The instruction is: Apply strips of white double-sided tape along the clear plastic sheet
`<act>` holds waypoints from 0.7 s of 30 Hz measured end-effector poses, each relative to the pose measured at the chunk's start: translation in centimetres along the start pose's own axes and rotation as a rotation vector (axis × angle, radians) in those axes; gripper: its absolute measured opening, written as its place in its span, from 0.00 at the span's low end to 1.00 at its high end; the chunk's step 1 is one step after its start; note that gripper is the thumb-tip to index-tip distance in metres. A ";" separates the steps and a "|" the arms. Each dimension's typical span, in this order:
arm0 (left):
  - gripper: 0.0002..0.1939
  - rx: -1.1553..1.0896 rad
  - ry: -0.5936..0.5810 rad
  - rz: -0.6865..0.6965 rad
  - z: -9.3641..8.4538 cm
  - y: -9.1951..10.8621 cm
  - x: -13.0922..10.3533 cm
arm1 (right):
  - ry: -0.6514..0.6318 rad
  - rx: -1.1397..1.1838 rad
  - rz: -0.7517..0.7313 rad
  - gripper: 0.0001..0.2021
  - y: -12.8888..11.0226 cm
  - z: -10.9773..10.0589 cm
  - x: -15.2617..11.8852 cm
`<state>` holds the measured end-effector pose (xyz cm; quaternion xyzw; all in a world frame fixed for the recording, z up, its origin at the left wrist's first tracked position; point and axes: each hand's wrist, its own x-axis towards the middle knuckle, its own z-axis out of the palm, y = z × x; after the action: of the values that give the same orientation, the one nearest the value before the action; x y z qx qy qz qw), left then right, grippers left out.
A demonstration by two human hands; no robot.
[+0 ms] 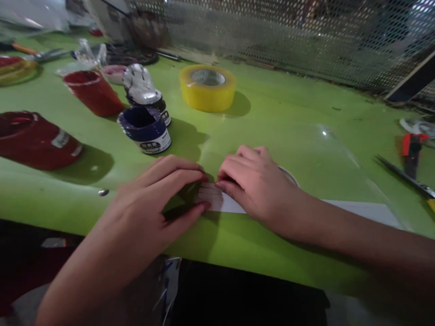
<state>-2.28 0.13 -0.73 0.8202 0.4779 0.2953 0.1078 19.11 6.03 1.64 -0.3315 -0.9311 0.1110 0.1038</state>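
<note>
A long white paper-like strip (360, 211) lies flat along the front of the green table, with thin lines across its left end. My left hand (152, 199) rests at that end, thumb on the near edge and fingertips at the far edge, holding it between them. Just to the right, my right hand (258, 185) lies over the strip. Its thumb and fingers are pinched together at the upper edge; whatever they hold is hidden. Part of a white, curved rim (288, 175) shows behind the right hand.
Yellow tape roll (207, 93) stands beyond my hands. To the left are a blue paint jar (146, 131), a white-smeared jar (141, 86) and red paint jars (44, 142), (95, 95). Scissors (408, 176) and a red-black tool (412, 151) lie right. Perforated metal panel (288, 45) borders the back.
</note>
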 end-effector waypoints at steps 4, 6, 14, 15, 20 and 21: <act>0.11 -0.001 -0.026 0.003 0.0 0.0 0.2 | 0.022 0.025 -0.027 0.12 0.1 0.0 -0.1; 0.11 -0.003 -0.032 0.002 0.0 0.0 0.2 | 0.045 0.029 -0.045 0.12 0.1 0.1 -0.2; 0.09 -0.007 -0.018 -0.016 -0.1 0.2 0.1 | 0.024 -0.017 -0.044 0.12 0.1 0.1 -0.1; 0.10 -0.005 -0.015 -0.019 -0.1 0.2 0.1 | 0.024 -0.019 -0.037 0.12 0.1 0.1 0.0; 0.11 -0.017 0.002 0.007 0.0 0.1 0.2 | 0.006 -0.009 -0.006 0.11 0.1 0.1 0.2; 0.11 -0.022 0.005 0.013 0.1 0.1 0.2 | -0.002 -0.011 -0.001 0.11 0.0 0.0 0.3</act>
<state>-2.09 0.29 -0.64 0.8214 0.4696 0.3030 0.1138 18.93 6.22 1.62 -0.3313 -0.9321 0.1060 0.1013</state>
